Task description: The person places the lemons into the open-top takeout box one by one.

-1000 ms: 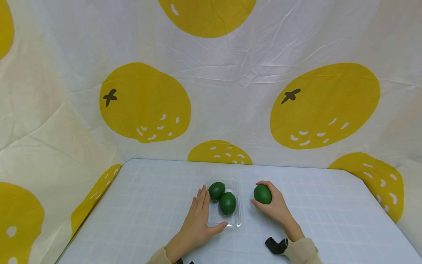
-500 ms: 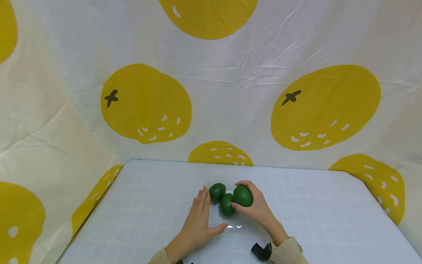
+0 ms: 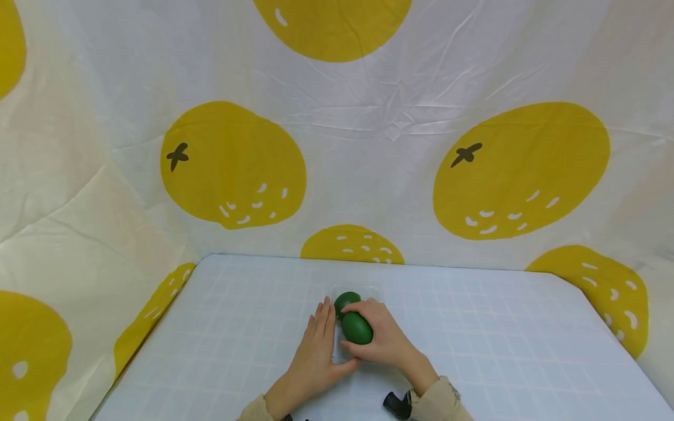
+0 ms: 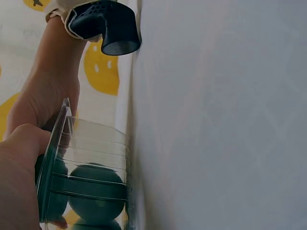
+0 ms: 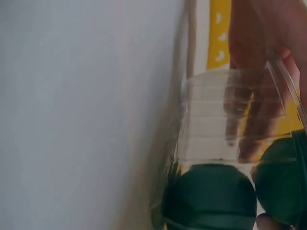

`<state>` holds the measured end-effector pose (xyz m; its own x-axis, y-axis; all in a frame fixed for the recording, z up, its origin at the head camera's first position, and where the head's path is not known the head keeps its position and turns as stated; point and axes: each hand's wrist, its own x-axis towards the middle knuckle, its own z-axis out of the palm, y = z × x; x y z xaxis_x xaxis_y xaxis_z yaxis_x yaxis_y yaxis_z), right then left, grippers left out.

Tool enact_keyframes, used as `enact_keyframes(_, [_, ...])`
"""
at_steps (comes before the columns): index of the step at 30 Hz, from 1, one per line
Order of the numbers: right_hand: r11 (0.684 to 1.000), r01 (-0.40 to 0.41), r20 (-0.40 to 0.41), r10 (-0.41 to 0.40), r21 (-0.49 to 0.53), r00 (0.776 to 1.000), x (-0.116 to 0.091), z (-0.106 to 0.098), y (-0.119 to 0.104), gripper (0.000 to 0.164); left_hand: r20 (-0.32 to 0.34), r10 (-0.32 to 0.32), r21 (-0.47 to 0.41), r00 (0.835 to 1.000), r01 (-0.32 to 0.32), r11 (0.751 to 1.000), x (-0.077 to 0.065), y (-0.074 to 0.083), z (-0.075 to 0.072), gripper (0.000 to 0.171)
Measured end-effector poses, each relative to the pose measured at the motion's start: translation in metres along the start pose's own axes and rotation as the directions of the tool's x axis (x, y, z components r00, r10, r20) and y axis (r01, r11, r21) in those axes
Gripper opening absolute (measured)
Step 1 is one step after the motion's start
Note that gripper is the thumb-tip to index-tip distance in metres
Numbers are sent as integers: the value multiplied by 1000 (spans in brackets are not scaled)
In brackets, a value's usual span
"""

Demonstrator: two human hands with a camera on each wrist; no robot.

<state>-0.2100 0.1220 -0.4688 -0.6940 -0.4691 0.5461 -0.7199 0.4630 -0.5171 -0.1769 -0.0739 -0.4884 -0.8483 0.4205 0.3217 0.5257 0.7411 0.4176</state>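
Note:
A shallow clear plastic box (image 3: 371, 289) stands on the table. My left hand (image 3: 313, 354) lies along its left side with straight fingers, the thumb at the near edge. My right hand (image 3: 388, 339) grips a smooth, dark green oval fruit (image 3: 357, 328) over the box, thumb and fingers on opposite sides. Another green fruit (image 3: 346, 304) sits in the far left of the box. In the left wrist view, a green fruit (image 4: 97, 192) shows low behind the ribbed clear wall. From the head, the held fruit and right hand hide much of the box.
A pale checked cloth covers the table (image 3: 505, 339). Behind and to the left hangs a white curtain (image 3: 368, 175) with large yellow fruit prints. A black wrist camera (image 3: 397, 406) sticks out at the right sleeve, low over the table.
My right hand has carried its green fruit leftward from beside the box to over it, now covering one of the fruits inside. My left hand has stayed at the box's left side.

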Motion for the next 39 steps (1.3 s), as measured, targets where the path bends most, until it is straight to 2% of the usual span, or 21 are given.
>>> enact_keyframes(4, [998, 15, 41, -12, -58, 999, 3, 6, -2, 53, -18, 18, -19, 1000, -18, 1000, -1, 0, 0, 109])
enact_keyframes(11, [987, -77, 112, 93, -139, 989, 4, 6, -11, 52, -19, 23, -28, 1000, -23, 999, 0, -1, 0, 109])
enact_keyframes(19, [980, -89, 141, 115, -178, 983, 2, 5, -11, 53, 12, 4, -49, 1000, -3, 999, 1, 0, -2, 111])
enact_keyframes(22, [985, -81, 165, 107, -153, 981, 0, 3, -10, 52, 20, -10, -48, 1000, 11, 999, 1, 0, -2, 111])
enact_keyframes(25, [995, -58, 192, 72, -79, 979, -1, -3, -7, 48, 17, -18, -43, 1000, 19, 999, 1, 1, -2, 109])
enact_keyframes(28, [999, -22, 225, 11, 47, 974, -3, -11, -2, 49, 13, -25, -40, 1000, 25, 999, 1, 2, -1, 110])
enact_keyframes(32, [982, -5, 274, -48, 190, 961, -6, -19, 6, 58, 16, -41, -35, 999, 42, 999, 1, 2, -1, 112])
enact_keyframes(35, [972, -15, 295, -56, 233, 954, -7, -23, 9, 63, 21, -52, -24, 998, 52, 998, 2, 3, 0, 113])
enact_keyframes(39, [967, -23, 293, -54, 254, 955, -7, -25, 11, 61, 26, -54, -16, 998, 54, 998, 2, 3, 0, 113])
